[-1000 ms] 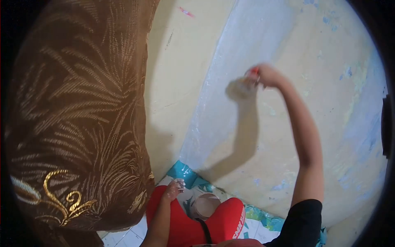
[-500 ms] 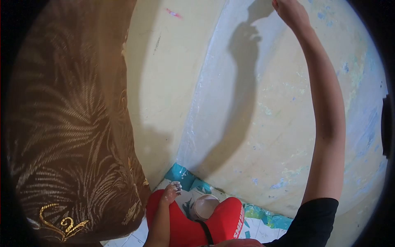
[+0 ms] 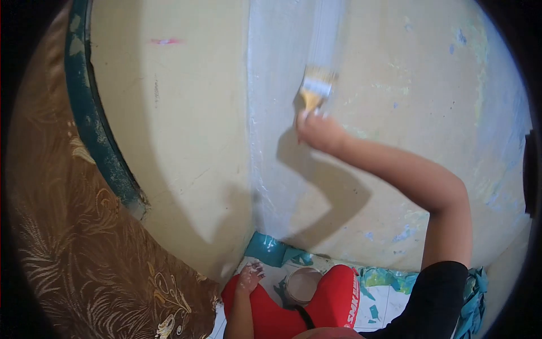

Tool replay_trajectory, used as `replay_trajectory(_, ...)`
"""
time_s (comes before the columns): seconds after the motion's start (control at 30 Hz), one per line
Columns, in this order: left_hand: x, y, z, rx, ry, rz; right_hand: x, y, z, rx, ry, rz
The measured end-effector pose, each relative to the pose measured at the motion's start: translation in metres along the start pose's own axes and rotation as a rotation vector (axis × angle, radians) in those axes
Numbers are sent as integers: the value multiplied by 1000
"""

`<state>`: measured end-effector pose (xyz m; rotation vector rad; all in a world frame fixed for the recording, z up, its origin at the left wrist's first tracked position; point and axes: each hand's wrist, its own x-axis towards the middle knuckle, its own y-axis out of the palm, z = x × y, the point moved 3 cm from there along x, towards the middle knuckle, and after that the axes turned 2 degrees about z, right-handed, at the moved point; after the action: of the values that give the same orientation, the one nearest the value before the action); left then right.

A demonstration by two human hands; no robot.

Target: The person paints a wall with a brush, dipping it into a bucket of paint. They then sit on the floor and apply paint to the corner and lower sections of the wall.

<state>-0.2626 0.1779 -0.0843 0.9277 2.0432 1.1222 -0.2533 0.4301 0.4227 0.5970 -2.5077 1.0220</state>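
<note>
My right hand (image 3: 319, 129) is closed around the yellow handle of a flat paintbrush (image 3: 316, 89). The bristles point up and touch the wall (image 3: 389, 147), where a pale wet streak runs above them. Down at the left, my left hand (image 3: 250, 276) lies by my red-clad knee, its fingers apart and smeared with white. Between my knees stands a round tub (image 3: 289, 289) with pale paint in it, nearer to my left hand than to my right.
A brown patterned curtain (image 3: 84, 237) hangs on the left, beside a teal frame edge (image 3: 96, 113). Two walls meet in a corner left of the brush. Teal peeled scraps (image 3: 389, 278) lie along the wall's foot on white floor tiles (image 3: 395, 302).
My right hand has come down and left from the top edge, bending at the elbow, and the brush has come into view. My view has shifted; my left hand stays by the knee.
</note>
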Motion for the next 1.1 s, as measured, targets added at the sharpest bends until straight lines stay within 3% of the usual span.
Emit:
replay_trajectory(0.17, -3, 4, 2, -26, -11, 47, -59, 51, 111, 196, -114, 268)
replay_trajectory(0.3, -6, 5, 4, -17, 9, 111, -93, 97, 183, 359, -206, 311)
replay_trajectory(0.33, -6, 4, 6, -24, 0, 96, -100, 99, 195, 362, -208, 297)
replay_trajectory(0.4, -7, 2, 5, -24, 5, 83, -110, 107, 209, 597, -121, 476)
replay_trajectory(0.53, -12, 4, 2, -71, 13, 114, -104, 109, 205, 691, -161, 539)
replay_trajectory(0.6, -13, 4, 6, -117, -1, 113, -90, 95, 177, 794, 1, 594)
replay_trajectory(0.77, -13, 12, 4, -13, 39, 112, -28, 64, 62, 689, -4, 557)
replay_trajectory(0.9, -5, 10, 6, -34, 5, 89, 49, -36, -67, 534, -16, 381)
replay_trajectory(0.97, -5, 12, 5, -59, 5, 88, 91, -100, -123, 459, 71, 317)
replay_trajectory(1.0, -6, 15, 4, -65, 11, 78, 111, -126, -150, 563, 232, 285)
replay_trajectory(1.03, -10, 23, 0, -66, 7, 57, 127, -162, -169, 326, 66, 171)
replay_trajectory(1.07, -10, 25, 0, -69, -3, 59, 133, -195, -173, 323, 69, 181)
replay_trajectory(1.1, -11, 26, -1, -60, 8, 59, 139, -232, -175, 134, 212, 57)
